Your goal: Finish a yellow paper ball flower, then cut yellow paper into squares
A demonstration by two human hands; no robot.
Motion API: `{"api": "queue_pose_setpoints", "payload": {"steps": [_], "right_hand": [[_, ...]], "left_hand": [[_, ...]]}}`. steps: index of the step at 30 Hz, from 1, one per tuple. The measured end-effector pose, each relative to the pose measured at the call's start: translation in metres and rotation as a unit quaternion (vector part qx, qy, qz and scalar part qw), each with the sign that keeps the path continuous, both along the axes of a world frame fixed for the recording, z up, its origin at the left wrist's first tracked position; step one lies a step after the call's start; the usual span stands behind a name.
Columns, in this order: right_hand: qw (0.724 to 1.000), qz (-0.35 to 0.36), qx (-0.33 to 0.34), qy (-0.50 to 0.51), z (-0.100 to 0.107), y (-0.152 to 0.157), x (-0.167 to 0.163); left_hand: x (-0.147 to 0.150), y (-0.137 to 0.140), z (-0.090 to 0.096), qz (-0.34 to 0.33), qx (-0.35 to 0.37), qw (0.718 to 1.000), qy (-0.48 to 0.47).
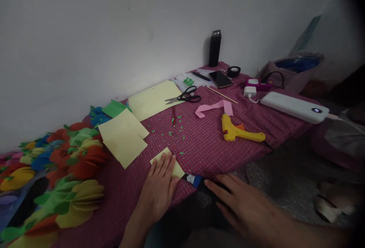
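My left hand (161, 185) lies flat, fingers extended, on a small pale yellow paper piece (178, 170) near the table's front edge. Beside that paper is a small blue, white and black item (196, 180) whose kind I cannot make out. My right hand (238, 196) is just off the front edge, its fingers stretched out and nothing visible in them; its fingertips are close to the blue item. Larger pale yellow squares (125, 138) overlap to the left. Black-handled scissors (186, 95) rest partly on a stack of yellow sheets (148, 98).
Colourful paper pumpkins (81, 160) crowd the left side. A yellow glue gun (241, 132), a pink paper strip (212, 106) and a white power bank (293, 105) lie to the right. Behind them are a phone (221, 79) and a black bottle (215, 48). Green scraps dot the cloth.
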State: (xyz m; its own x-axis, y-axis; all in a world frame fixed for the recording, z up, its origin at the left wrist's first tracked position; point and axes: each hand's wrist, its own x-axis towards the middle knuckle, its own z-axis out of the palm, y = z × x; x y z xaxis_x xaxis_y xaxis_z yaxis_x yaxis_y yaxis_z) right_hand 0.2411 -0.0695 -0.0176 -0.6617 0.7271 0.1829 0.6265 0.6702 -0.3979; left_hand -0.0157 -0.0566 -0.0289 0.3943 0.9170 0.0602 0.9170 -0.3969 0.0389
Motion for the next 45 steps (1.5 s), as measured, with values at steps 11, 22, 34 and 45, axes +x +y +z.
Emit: {"api": "queue_pose_setpoints", "payload": {"steps": [11,22,34,45], "right_hand": [[1.0,0.012,-0.004,-0.011,0.0,0.005,0.002],[0.999,-0.002,0.005,-0.04,0.003,0.006,-0.018],[0.999,-0.015,-0.029,-0.027,-0.003,0.008,-0.009],[0.999,-0.018,0.011,-0.026,-0.002,0.008,-0.013]], "left_hand": [[0.001,-0.002,0.004,0.01,0.002,0.999,-0.03],[0.002,-0.002,0.004,0.014,-0.008,1.0,-0.015],[0.003,-0.002,0.006,0.025,-0.024,0.999,-0.024],[-0.008,0.001,-0.002,0.072,-0.002,0.997,-0.009]]}}
